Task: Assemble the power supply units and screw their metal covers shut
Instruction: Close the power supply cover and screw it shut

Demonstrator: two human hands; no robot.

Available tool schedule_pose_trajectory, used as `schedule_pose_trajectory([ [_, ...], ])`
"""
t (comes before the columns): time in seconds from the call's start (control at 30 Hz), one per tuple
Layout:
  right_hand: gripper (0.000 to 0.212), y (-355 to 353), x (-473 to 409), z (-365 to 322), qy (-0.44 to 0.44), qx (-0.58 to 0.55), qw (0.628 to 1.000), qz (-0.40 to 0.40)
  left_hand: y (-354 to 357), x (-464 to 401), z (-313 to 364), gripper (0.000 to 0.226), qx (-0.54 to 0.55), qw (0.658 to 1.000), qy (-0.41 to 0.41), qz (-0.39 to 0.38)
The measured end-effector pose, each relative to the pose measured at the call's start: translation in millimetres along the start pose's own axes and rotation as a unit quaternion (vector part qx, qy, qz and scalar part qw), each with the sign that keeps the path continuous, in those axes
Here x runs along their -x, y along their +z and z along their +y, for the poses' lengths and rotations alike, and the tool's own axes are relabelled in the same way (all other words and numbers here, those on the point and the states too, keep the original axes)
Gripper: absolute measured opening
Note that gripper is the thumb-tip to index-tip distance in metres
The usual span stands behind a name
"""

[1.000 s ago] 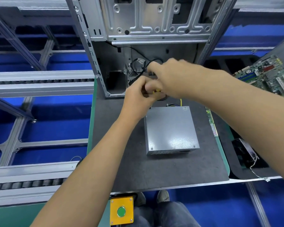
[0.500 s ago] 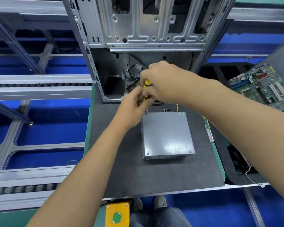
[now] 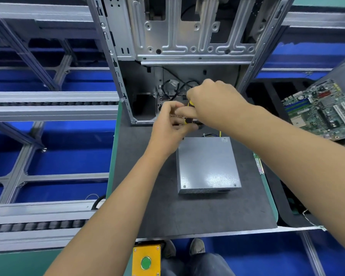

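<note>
A closed grey power supply unit [image 3: 207,166] lies flat on the black mat [image 3: 187,212], with screws in its near corners and wires coming out of its far side. Both hands meet just beyond its far left corner. My right hand [image 3: 213,102] grips the top of a yellow and black screwdriver [image 3: 187,120] from above. My left hand [image 3: 167,126] pinches the lower part of the tool with curled fingers. The tip and whatever it touches are hidden under my hands.
An open metal computer case [image 3: 187,36] stands at the far end of the mat, with black cables inside. A green motherboard [image 3: 323,110] lies at the right. Conveyor rails [image 3: 48,108] run along the left. A yellow box with a green button [image 3: 146,259] sits at the near edge.
Both hands stay together on the screwdriver, and more of its yellow handle shows between them now. The power supply unit has not moved on the mat.
</note>
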State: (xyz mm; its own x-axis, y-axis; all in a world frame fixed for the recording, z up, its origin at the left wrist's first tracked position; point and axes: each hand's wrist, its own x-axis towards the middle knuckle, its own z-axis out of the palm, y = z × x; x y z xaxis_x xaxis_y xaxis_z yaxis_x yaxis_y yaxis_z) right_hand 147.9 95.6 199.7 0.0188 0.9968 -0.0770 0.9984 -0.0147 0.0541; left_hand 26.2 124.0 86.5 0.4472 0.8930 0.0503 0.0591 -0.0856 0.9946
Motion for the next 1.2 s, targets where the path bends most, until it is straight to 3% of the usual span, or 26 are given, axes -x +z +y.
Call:
schedule_pose_trajectory([
  [0.1, 0.038, 1, 3, 1, -0.040, -0.077, 0.996, -0.038, 1, -1, -2, 0.045, -0.013, 0.999, 0.024, 0.026],
  [0.17, 0.023, 2, 2, 6, -0.075, -0.075, 0.993, -0.053, -3, -1, -4, 0.040, -0.018, 0.999, 0.036, -0.003],
  [0.27, 0.008, 3, -1, 7, -0.039, -0.040, 0.998, -0.034, -5, 2, -1, 0.046, -0.014, 0.998, 0.038, -0.055],
  [0.37, 0.019, 2, -1, -1, -0.001, 0.026, 1.000, -0.009, 4, 3, 3, 0.055, -0.007, 0.999, 0.026, -0.031],
  [0.47, 0.024, 0, 1, -4, -0.020, -0.049, 0.998, -0.044, 4, 0, 2, 0.052, -0.031, 0.998, 0.045, 0.033],
  [0.57, 0.019, -5, 0, -3, -0.060, -0.047, 0.995, -0.061, -4, 1, -3, 0.050, -0.004, 0.999, 0.042, -0.019],
  [0.63, 0.011, -8, 0, -2, -0.024, -0.020, 0.998, -0.047, -4, 4, -3, 0.056, -0.006, 0.998, 0.043, -0.055],
  [0.8, 0.023, -9, -2, -10, -0.010, -0.004, 1.000, -0.019, 1, 4, 0, 0.060, -0.015, 1.000, 0.022, 0.016],
  [0.93, 0.027, 1, 0, -10, -0.028, -0.089, 0.995, -0.029, -11, 13, -1, 0.072, -0.013, 1.000, 0.024, -0.006],
  [1.0, 0.027, 13, 4, 1, -0.013, -0.159, 0.987, 0.013, -38, 29, -15, 0.065, -0.010, 0.999, 0.003, 0.032],
  [1.07, 0.027, 27, 10, 18, 0.059, -0.271, 0.956, 0.092, -79, 49, -36, 0.038, -0.086, 0.990, -0.041, 0.103],
  [1.1, 0.028, 35, 15, 25, 0.116, -0.350, 0.920, 0.130, -100, 61, -47, 0.028, -0.138, 0.981, -0.068, 0.122],
  [1.13, 0.030, 44, 21, 31, 0.170, -0.444, 0.865, 0.158, -119, 75, -57, 0.026, -0.188, 0.970, -0.089, 0.124],
  [1.2, 0.024, 66, 33, 37, 0.245, -0.630, 0.717, 0.168, -144, 99, -73, 0.027, -0.261, 0.954, -0.114, 0.099],
])
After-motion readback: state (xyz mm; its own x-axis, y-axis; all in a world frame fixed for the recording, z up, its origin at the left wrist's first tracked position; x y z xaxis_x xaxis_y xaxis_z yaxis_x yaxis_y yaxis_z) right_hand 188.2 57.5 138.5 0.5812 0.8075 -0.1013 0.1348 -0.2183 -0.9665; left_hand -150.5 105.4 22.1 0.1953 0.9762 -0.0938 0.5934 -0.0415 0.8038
